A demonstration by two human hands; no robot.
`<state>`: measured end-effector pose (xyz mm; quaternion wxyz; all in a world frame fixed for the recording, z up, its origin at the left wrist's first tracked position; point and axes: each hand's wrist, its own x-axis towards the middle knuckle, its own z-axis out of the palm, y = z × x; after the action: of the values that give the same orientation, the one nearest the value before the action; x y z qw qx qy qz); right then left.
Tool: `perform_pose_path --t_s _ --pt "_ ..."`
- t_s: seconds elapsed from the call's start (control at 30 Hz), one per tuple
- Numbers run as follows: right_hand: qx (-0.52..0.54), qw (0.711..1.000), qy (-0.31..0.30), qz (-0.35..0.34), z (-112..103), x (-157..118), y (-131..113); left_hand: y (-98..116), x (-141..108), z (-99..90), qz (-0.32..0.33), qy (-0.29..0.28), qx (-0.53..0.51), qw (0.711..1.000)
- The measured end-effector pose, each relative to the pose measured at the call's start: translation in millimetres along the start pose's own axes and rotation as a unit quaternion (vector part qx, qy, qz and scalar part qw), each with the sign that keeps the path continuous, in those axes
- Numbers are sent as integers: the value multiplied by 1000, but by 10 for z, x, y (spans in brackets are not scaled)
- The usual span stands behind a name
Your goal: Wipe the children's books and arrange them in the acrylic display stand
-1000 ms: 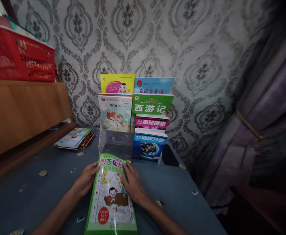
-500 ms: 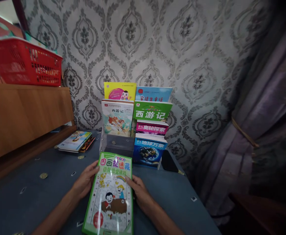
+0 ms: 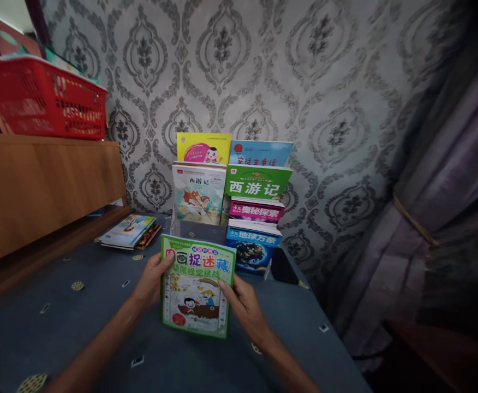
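A green-bordered picture book (image 3: 196, 289) is held between my two hands, its cover facing me and tilted up. My left hand (image 3: 153, 281) grips its left edge, thumb on the cover. On the right edge my right hand (image 3: 243, 303) does the same; the fingers behind are hidden. Just beyond stands a clear stepped book rack (image 3: 206, 232). Its left side bears a yellow book (image 3: 202, 147) and a pale book (image 3: 199, 194). Down the right side are a light-blue book (image 3: 259, 153), a green book (image 3: 259, 183), a magenta book (image 3: 256, 212) and a blue earth book (image 3: 253, 254).
Several books (image 3: 128, 232) lie stacked at the left on the dark blue cloth (image 3: 100, 316). A red basket (image 3: 46, 98) sits on a wooden cabinet (image 3: 51, 191). Right of the rack lies a dark flat object (image 3: 284, 267). A curtain (image 3: 414, 229) hangs at the right.
The picture book has been lifted from a flatter pose to a more upright one and moved forward, its top now overlapping the rack's front. Both hands keep hold of it.
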<state>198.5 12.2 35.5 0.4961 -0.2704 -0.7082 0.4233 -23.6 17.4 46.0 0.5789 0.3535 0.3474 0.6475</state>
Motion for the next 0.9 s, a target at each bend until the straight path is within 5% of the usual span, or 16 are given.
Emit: perform_pose_path --t_s 0.23,0.47,0.63,0.9 --pt "-96 995 14 -20 -2 -162 167 -157 18 -138 -52 -122 89 987" --pt "-76 995 35 55 192 -386 549 -382 -27 -370 -152 -174 137 963" --pt "-74 993 52 76 196 -404 567 -458 4 -472 -186 -179 169 951" --pt "-80 992 54 87 198 -395 514 -461 9 -387 -170 -159 160 959"
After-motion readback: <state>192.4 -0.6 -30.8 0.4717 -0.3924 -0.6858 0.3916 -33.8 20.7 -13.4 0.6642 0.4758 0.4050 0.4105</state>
